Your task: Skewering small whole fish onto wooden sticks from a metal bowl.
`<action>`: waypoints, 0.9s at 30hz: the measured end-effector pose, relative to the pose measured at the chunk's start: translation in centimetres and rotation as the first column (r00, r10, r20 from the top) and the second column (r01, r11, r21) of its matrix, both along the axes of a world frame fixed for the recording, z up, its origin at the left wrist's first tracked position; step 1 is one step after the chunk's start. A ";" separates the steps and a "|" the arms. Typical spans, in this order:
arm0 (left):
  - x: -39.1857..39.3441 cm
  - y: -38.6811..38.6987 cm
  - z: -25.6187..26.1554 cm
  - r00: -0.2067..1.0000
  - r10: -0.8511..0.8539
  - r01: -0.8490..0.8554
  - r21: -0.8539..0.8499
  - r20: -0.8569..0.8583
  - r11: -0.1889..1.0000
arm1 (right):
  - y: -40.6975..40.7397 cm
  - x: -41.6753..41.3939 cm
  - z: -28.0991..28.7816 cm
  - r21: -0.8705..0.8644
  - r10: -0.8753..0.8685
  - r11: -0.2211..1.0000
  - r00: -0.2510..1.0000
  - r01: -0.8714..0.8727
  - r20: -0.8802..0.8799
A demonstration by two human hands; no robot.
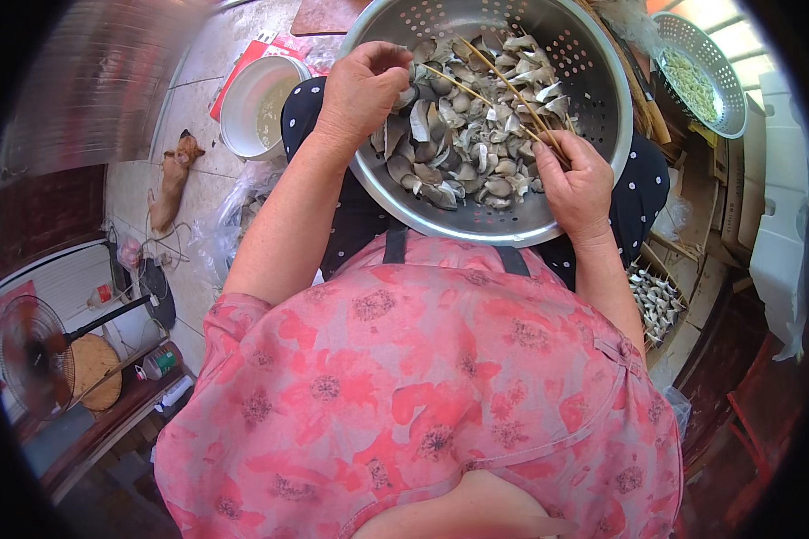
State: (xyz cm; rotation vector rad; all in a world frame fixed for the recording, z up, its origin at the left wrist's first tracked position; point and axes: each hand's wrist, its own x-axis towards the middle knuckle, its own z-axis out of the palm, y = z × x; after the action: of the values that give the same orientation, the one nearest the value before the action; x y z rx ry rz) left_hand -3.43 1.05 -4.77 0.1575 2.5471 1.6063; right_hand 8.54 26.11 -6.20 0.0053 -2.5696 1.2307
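A large stainless steel colander (613, 87) rests on my lap, holding many torn grey oyster mushroom pieces (438, 135). My right hand (576, 182) grips thin bamboo skewers (512, 91) over the colander's near right side. Their far ends point up and left across the mushrooms. Part of one skewer passes among pale pieces, and I cannot tell whether they are threaded on it. Over the left rim, my left hand (364, 87) has its thumb and fingers curled together close to one skewer's tip. Whether a mushroom piece is between those fingertips is unclear.
Left of my knee stands a white bucket (232, 111) with pale liquid. A small brown dog (172, 182) lies on the tiled floor beyond. A fan (37, 357) stands lower left. At right are another colander (735, 101) and a box of skewered-looking pieces (654, 303).
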 end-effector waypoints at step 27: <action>3.1 2.0 -1.7 0.957 -0.198 -0.002 -0.691 -0.210 0.723 | 0.4 0.4 0.4 -0.053 0.088 0.995 0.995 -0.089 -0.037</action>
State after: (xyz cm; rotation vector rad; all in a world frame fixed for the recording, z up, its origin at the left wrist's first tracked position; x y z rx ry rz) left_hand -0.37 3.10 -6.49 0.4482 3.0831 0.5275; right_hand 8.94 26.52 -5.81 0.1293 -2.5299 1.3199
